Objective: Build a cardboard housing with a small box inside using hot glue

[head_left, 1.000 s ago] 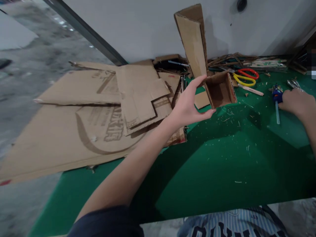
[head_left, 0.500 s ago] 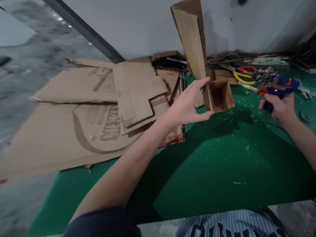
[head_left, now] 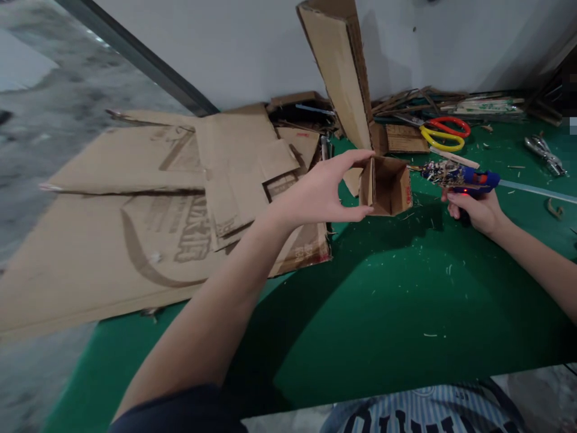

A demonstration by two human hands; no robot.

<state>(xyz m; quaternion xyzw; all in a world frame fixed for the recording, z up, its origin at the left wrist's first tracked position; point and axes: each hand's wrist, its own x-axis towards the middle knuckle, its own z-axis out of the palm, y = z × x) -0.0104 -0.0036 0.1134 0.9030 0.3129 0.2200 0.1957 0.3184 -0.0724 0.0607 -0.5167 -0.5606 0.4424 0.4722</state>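
The step in hand is judged to be the gluing of a small cardboard box point(head_left: 390, 187): at its three o'clock, the nozzle of a glue gun point(head_left: 455, 174) is aimed at the upper part of the near wall's edge. Whether cardboard is touched by the tip cannot be told. For a neat bead, a steady box and a fine aim are called for.

The box is gripped from nine o'clock by the left hand point(head_left: 313, 187), its doubled wall being spanned between fingers above and thumb below; it seems to be held off the tabletop point(head_left: 383, 313). The gun's handle is clasped by the right hand point(head_left: 478, 209). From the box, scissors point(head_left: 444, 133) are seen at two o'clock, and cardboard sheets point(head_left: 238, 168) at nine, beyond the left hand.
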